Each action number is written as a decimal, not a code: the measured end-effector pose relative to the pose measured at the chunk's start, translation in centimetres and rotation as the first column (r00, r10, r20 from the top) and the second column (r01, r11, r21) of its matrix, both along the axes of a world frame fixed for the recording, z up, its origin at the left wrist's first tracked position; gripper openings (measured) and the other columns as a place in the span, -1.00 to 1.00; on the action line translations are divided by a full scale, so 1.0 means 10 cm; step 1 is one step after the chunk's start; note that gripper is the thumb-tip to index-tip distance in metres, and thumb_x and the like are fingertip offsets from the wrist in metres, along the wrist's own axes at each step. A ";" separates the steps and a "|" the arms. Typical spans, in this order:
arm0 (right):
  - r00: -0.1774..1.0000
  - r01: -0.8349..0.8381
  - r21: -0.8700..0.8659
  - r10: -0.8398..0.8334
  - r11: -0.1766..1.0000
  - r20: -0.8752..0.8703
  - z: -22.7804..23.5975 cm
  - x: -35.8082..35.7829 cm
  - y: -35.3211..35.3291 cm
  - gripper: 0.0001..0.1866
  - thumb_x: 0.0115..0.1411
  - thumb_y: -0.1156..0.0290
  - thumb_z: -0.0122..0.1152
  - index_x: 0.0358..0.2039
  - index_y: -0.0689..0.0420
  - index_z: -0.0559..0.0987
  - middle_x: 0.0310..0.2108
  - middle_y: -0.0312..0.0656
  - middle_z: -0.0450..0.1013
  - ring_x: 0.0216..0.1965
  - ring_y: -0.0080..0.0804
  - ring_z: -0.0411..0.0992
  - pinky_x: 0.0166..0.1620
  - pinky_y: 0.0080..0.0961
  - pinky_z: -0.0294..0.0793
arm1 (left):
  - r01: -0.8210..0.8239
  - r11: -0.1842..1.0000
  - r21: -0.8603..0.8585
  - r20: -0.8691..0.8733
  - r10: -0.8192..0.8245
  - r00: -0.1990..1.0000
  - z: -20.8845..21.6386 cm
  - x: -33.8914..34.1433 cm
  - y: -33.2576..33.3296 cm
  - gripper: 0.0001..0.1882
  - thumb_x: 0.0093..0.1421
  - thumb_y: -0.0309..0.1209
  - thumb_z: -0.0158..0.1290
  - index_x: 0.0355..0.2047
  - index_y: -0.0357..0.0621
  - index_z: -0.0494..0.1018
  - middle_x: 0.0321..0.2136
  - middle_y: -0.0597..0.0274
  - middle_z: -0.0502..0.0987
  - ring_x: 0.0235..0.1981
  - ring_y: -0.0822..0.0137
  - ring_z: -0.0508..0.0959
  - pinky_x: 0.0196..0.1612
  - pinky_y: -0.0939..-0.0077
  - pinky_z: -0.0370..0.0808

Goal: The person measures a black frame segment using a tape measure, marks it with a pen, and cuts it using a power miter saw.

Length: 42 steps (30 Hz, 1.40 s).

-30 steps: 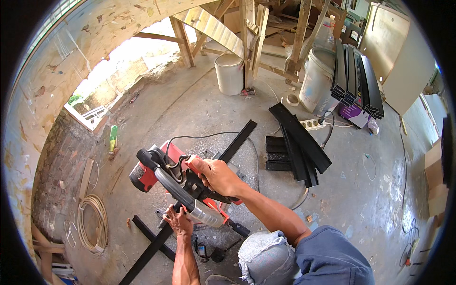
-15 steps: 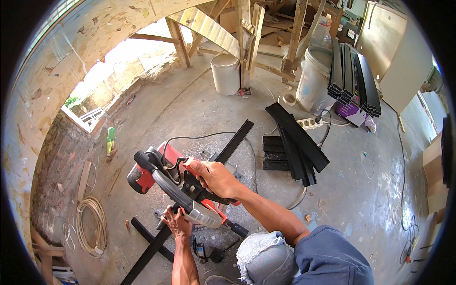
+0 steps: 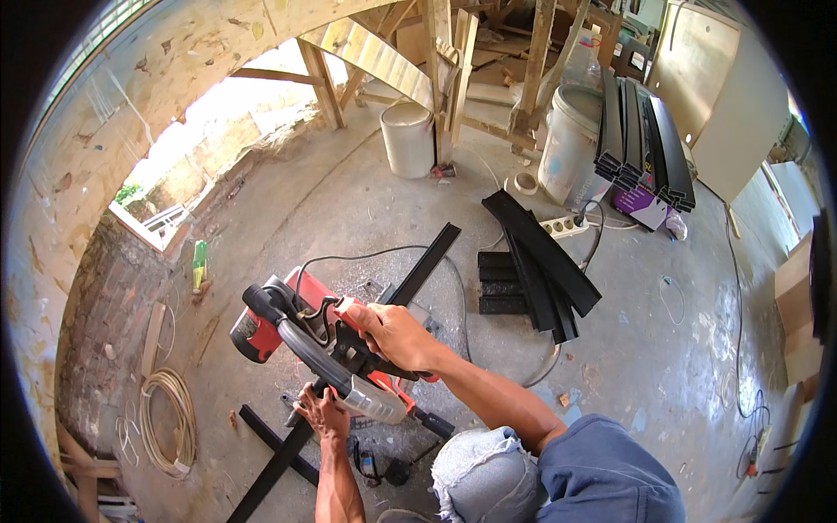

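Observation:
A red and black miter saw (image 3: 307, 347) stands on the floor in front of me. My right hand (image 3: 403, 338) is wrapped round its red handle. A long black profile strip (image 3: 427, 261) runs slantwise through the saw, its far end sticking out beyond the tool. Close to the blade guard, my left hand (image 3: 324, 413) is closed on the near part of that strip, its fingertips beside the saw. The blade and the spot where it meets the strip are hidden by the guard. A shorter black piece (image 3: 261, 427) lies crosswise under the strip.
Cut black pieces (image 3: 540, 266) lie to the right, by a white power strip (image 3: 562, 227). More black profiles (image 3: 643, 131) rest on a purple box (image 3: 641, 207). White buckets (image 3: 408, 139) stand farther back. A coiled hose (image 3: 170, 423) lies at left, and the saw's cable (image 3: 366, 253) loops across the floor.
The whole view has shifted slightly. Both hands keep their grips, and the saw and strip show no clear movement between the frames.

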State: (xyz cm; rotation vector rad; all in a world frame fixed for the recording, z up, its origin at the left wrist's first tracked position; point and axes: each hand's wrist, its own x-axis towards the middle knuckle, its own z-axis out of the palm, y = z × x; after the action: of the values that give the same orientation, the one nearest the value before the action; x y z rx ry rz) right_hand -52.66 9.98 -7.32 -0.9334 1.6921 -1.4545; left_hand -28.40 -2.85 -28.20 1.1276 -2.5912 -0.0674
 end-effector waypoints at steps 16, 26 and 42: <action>1.000 -0.001 -0.008 0.001 1.000 -0.015 -0.12 0.01 0.07 -0.14 0.35 -0.35 -0.20 -0.25 0.37 0.56 -0.59 -0.12 0.45 -0.50 -0.40 0.41 -0.35 -0.32 0.44 | 0.019 1.000 -0.017 -0.015 -0.020 1.000 0.00 0.01 -0.01 -0.65 -0.19 -0.50 0.20 -0.28 -0.13 0.61 0.09 -0.05 0.29 0.21 -0.03 0.23 0.23 -0.15 0.04; 0.999 -0.001 -0.034 0.002 0.999 0.034 -0.11 0.03 0.12 -0.28 0.39 -0.31 -0.20 -0.41 0.20 0.44 -0.60 -0.33 0.35 -0.58 -0.61 0.30 -0.48 -0.55 0.33 | 0.023 1.000 -0.013 -0.011 -0.023 1.000 0.05 -0.01 0.01 -0.68 -0.16 -0.47 0.24 -0.30 -0.12 0.61 0.08 -0.05 0.29 0.20 -0.03 0.24 0.23 -0.16 0.03; 1.000 -0.001 -0.028 0.001 1.000 0.017 -0.17 0.03 0.13 -0.30 0.40 -0.28 -0.19 -0.39 0.21 0.44 -0.59 -0.33 0.35 -0.56 -0.63 0.30 -0.47 -0.55 0.35 | 0.016 1.000 -0.001 0.009 -0.016 1.000 0.05 -0.01 0.01 -0.77 -0.08 -0.44 0.25 -0.34 -0.08 0.60 0.11 -0.06 0.28 0.20 -0.03 0.23 0.24 -0.18 0.01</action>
State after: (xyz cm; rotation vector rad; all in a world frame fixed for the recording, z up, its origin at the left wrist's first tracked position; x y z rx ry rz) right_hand -52.31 11.32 -8.99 -0.9345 1.6630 -1.4843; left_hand -28.50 -2.75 -27.70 1.1096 -2.6082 -0.0651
